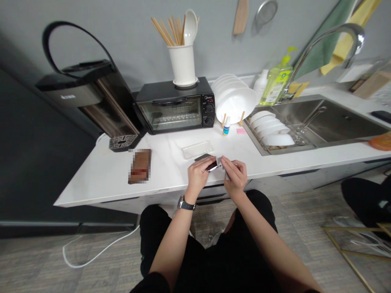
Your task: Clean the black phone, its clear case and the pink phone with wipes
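My left hand [198, 175], with a watch on the wrist, is closed round a dark phone [211, 166] near the counter's front edge. Close to its right, my right hand [235, 176] pinches a small pale piece [219, 161] against the phone's end; what that piece is cannot be made out. A flat dark item [203, 157] lies just behind my left fingers. Farther back rests a clear phone case [198, 149]. A small blue-and-white spray bottle [226, 127] stands by a pink pad [241, 131]. To the left lies a brown, partly pixelated item [140, 166].
Behind my hands stands a black toaster oven [177, 110] bearing a white utensil holder [183, 65]. A black drink machine [104, 101] is at the left. Plates [236, 101], bowls [276, 136] and a sink [342, 120] are at the right. Another person's dark-clothed leg [363, 203] shows at the right edge.
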`<action>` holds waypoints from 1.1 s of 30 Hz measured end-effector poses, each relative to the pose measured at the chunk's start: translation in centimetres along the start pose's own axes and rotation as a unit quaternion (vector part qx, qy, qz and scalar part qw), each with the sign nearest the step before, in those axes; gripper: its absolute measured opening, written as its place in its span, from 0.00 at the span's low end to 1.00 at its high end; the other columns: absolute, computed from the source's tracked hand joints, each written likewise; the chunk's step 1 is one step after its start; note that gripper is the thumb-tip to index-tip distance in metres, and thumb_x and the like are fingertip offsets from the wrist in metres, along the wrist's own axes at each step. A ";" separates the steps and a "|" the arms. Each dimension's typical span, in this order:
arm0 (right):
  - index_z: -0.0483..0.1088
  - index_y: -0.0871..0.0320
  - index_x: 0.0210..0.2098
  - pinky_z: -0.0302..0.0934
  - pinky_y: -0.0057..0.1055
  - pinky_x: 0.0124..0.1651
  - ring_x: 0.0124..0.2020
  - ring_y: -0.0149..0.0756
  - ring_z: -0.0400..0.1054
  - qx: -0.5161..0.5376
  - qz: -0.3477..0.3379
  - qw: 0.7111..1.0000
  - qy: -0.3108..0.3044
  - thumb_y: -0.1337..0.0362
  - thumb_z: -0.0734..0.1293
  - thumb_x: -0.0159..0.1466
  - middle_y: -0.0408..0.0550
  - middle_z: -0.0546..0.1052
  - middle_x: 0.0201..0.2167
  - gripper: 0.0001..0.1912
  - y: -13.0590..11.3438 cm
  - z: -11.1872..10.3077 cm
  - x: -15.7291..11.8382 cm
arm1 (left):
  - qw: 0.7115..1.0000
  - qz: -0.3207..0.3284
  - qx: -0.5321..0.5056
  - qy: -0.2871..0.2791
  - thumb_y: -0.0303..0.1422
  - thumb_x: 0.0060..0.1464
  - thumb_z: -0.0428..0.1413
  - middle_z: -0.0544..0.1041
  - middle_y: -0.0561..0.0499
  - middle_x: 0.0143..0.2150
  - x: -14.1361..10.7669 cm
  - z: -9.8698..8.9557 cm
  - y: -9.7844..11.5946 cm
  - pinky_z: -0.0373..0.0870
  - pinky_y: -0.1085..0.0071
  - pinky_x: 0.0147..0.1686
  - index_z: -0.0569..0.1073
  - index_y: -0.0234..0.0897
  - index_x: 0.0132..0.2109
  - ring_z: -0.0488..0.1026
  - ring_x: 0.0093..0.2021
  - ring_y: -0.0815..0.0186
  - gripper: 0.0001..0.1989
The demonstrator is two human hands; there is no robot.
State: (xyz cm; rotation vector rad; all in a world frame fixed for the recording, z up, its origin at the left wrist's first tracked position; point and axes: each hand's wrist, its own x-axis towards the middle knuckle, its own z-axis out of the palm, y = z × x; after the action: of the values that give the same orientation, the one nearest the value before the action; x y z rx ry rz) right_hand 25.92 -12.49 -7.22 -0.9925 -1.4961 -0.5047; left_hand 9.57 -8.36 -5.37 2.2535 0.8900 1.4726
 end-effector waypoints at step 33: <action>0.69 0.47 0.69 0.75 0.41 0.40 0.44 0.43 0.76 0.000 -0.023 1.000 -0.006 0.74 0.64 0.73 0.52 0.85 0.53 0.28 -1.2 0.6 -0.9 | 1.000 -0.002 -0.013 0.005 0.17 0.63 0.54 0.85 0.47 0.54 0.0 0.0 0.2 0.79 0.59 0.62 0.83 0.41 0.55 0.82 0.58 0.61 0.21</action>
State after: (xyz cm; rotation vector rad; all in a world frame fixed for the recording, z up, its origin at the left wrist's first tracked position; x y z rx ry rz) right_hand 24.52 -12.91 -7.89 -0.9644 -1.5333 -0.5321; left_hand 9.61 -8.51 -5.27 2.2266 0.8730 1.4853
